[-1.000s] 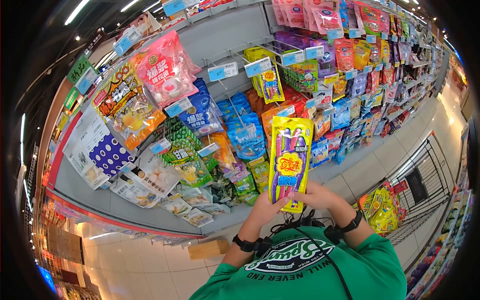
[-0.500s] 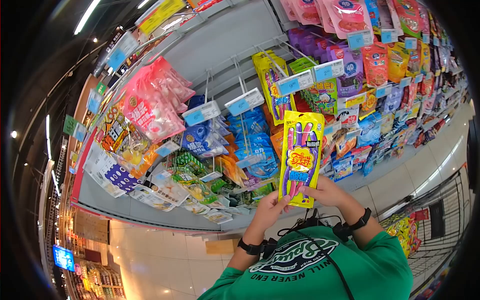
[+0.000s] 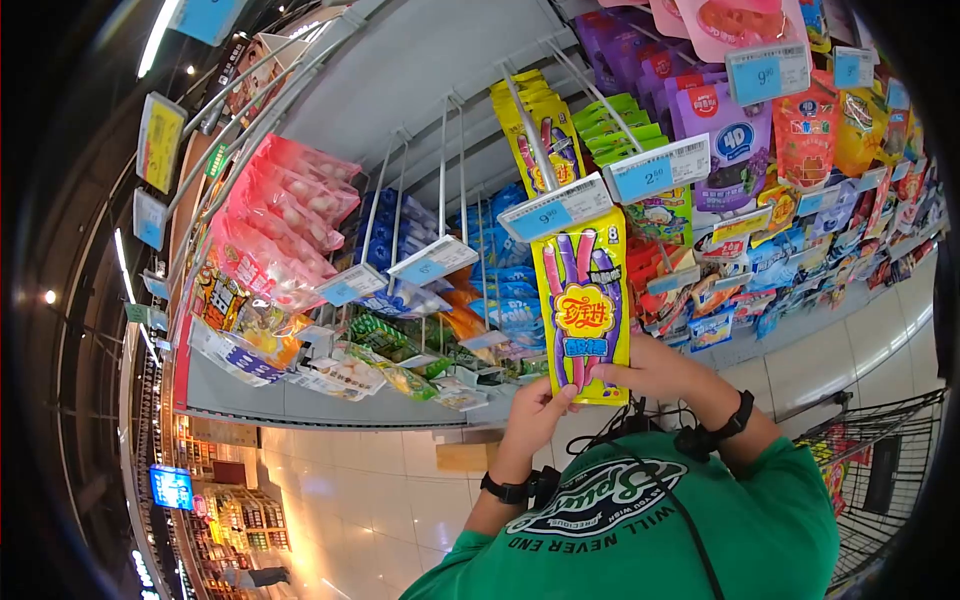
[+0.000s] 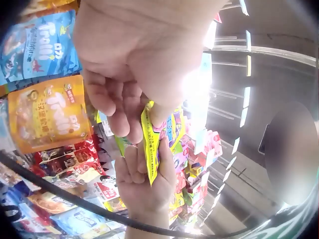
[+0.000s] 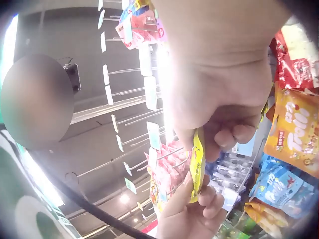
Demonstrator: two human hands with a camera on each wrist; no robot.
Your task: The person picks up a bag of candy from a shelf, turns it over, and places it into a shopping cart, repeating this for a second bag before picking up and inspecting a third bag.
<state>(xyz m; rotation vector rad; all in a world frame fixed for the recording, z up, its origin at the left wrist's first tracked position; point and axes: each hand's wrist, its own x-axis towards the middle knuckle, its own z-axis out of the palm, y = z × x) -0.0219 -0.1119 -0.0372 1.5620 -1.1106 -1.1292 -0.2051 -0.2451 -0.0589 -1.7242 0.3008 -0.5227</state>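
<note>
A yellow candy packet (image 3: 582,320) with purple and pink sticks printed on it is held upright in front of the chest. My left hand (image 3: 532,418) pinches its lower left corner, thumb on the printed front. On the lower right edge, my right hand (image 3: 655,372) grips with the thumb across the front and fingers behind. The left wrist view shows the packet (image 4: 158,134) side-on between both hands. Matching yellow packets (image 3: 540,125) hang on a hook just behind, and a price tag (image 3: 555,208) overlaps the held packet's top edge.
Pink marshmallow bags (image 3: 285,215) hang at the left, blue bags (image 3: 515,290) beside them, purple pouches (image 3: 722,140) at the right. Metal hooks with price tags jut out from the rack. A shopping cart (image 3: 880,470) with bright packets stands at the right on the tiled floor.
The shelf has come closer in the head view, and the held packet now stands right below the hook of matching packets. Both hands keep their hold on it.
</note>
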